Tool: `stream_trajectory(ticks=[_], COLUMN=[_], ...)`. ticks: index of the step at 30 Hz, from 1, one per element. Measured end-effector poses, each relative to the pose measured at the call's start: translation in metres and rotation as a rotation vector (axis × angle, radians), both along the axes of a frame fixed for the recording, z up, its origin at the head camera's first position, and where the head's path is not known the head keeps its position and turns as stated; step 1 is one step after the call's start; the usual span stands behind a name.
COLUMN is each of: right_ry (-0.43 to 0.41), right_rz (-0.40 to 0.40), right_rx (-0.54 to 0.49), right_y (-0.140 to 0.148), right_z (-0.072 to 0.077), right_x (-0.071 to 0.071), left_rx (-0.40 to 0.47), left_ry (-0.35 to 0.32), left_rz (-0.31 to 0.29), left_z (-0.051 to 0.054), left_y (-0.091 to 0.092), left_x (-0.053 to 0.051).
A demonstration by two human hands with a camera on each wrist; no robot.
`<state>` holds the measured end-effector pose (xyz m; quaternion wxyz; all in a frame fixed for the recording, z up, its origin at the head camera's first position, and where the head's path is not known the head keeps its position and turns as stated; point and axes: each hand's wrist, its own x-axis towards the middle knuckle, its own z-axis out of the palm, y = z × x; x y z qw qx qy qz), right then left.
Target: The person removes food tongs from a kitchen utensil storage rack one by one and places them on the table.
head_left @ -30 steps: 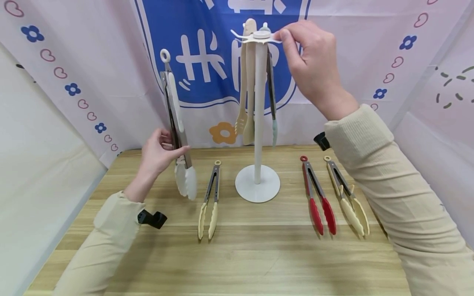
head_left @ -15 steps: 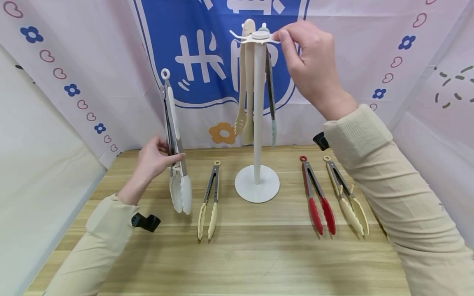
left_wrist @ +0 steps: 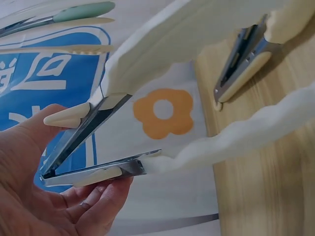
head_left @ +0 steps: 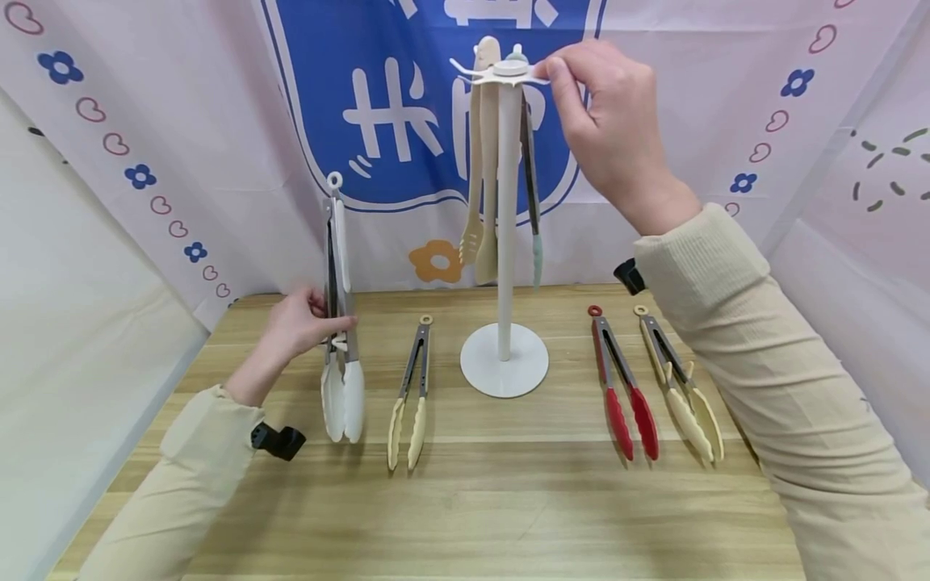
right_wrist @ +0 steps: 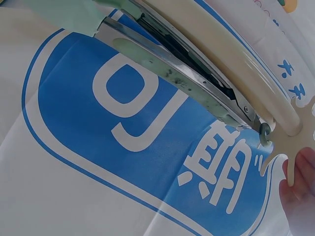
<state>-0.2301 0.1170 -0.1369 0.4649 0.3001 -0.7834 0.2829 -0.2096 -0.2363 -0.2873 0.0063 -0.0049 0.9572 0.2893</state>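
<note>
My left hand (head_left: 294, 324) grips white tongs (head_left: 352, 395) by their metal arms, ring end up and white tips down, near the table's left side. In the left wrist view the thumb and fingers of the hand (left_wrist: 93, 206) lie on either side of the tongs (left_wrist: 197, 147). My right hand (head_left: 613, 121) pinches a hook arm at the top of a white stand (head_left: 506, 242). From the stand hang beige utensils (head_left: 488, 186) and mint-tipped tongs (head_left: 533, 186); the right wrist view shows these tongs (right_wrist: 172, 69) beside the pole and the fingers (right_wrist: 302, 187) at a hook.
Small cream tongs (head_left: 410, 395) lie left of the stand's round base (head_left: 504, 383). Red tongs (head_left: 625, 387) and pale yellow tongs (head_left: 683, 387) lie to its right on the wooden table (head_left: 465, 516). A printed cloth (head_left: 407, 250) hangs behind.
My left hand has moved down and slightly left with the white tongs, which now stand closer to vertical. The right hand has stayed at the stand's top.
</note>
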Motion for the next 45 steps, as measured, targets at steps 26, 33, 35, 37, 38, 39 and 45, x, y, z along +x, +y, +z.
stream_trajectory(ticks=[26,33,35,37,38,39,45], right_ry=[0.011,0.026,0.013,0.009,0.007,0.005,0.014], right_rz=[0.014,0.010,0.007,0.004,0.004,0.005,0.005], right_rx=[-0.002,0.005,0.003,0.006,0.007,0.006,0.011], right_y=[0.000,0.000,0.000,0.000,0.000,0.000,0.000], right_z=[-0.001,-0.001,-0.001,-0.001,-0.001,-0.001,-0.001], right_x=[-0.002,-0.003,-0.003,-0.003,-0.003,-0.002,-0.002], left_rx=[-0.064,-0.141,-0.151,-0.141,-0.136,-0.133,-0.148], left_ry=[-0.232,-0.236,-0.244,-0.255,-0.261,-0.269,-0.315], left_rz=[-0.046,-0.065,-0.068,-0.069,-0.070,-0.071,-0.076], left_z=[-0.026,-0.037,-0.040,-0.043,-0.045,-0.047,-0.054], left_y=[-0.004,0.000,0.002,0.003,0.004,0.004,0.006], left_x=[0.000,0.000,0.001,0.002,0.003,0.003,0.002])
